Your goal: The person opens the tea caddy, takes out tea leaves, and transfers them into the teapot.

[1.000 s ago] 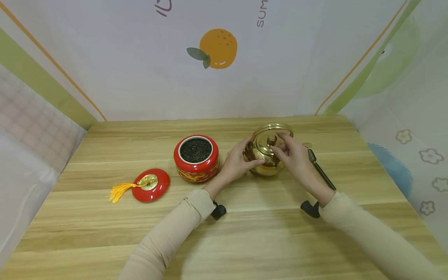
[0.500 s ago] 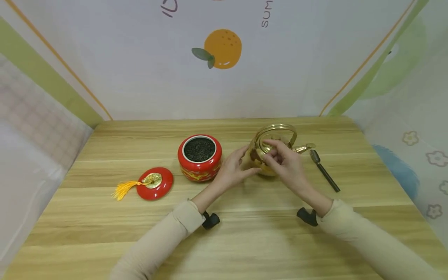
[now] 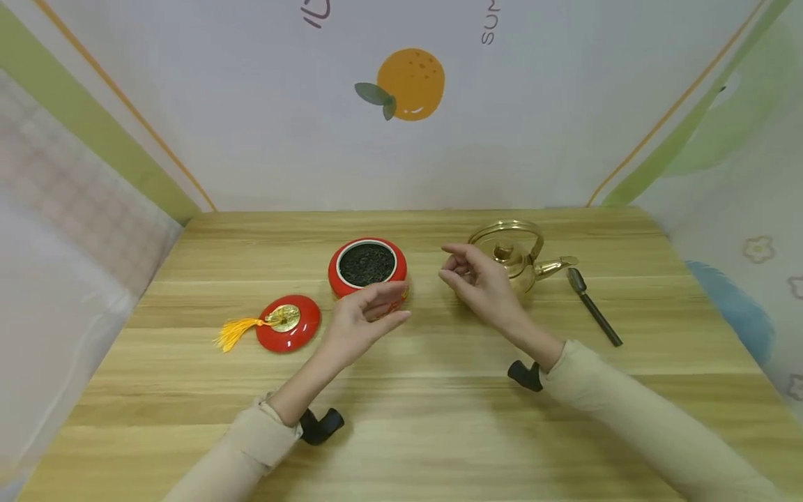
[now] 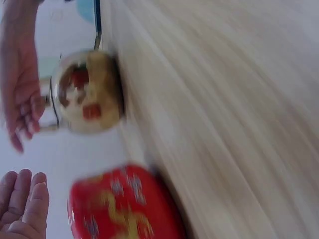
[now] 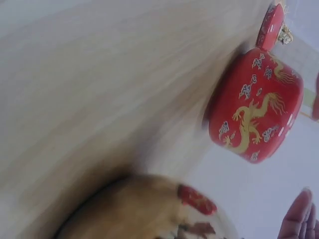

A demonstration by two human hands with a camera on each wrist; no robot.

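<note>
A red tea jar [image 3: 399, 268] with a gold dragon design stands uncovered, full of dark tea leaves [image 3: 366, 264]. My left hand [image 3: 357, 328] hovers before it, fingers extended, thumb apart, holding nothing; it hides part of the jar's front. To the right sits a shiny brass teapot [image 3: 525, 280] with its lid [image 3: 507, 255] on and its handle upright. Just left of the teapot, my right hand [image 3: 489, 289] is in the air, its fingers loosely bent and nothing between them. In the right wrist view the jar [image 5: 254, 107] appears beyond the teapot's rounded side [image 5: 134, 209].
The jar's red lid [image 3: 306, 324], with a gold medallion and yellow tassel [image 3: 235, 332], lies left of the jar. Right of the teapot's spout [image 3: 555, 266] is a dark tea scoop [image 3: 594, 307]. A wood-grain table [image 3: 426, 432] carries everything, against a printed cloth backdrop [image 3: 301, 139].
Both hands have come away from the teapot and moved left, the left one over to the front of the jar. The lid stays on the teapot. The head view has shifted slightly.
</note>
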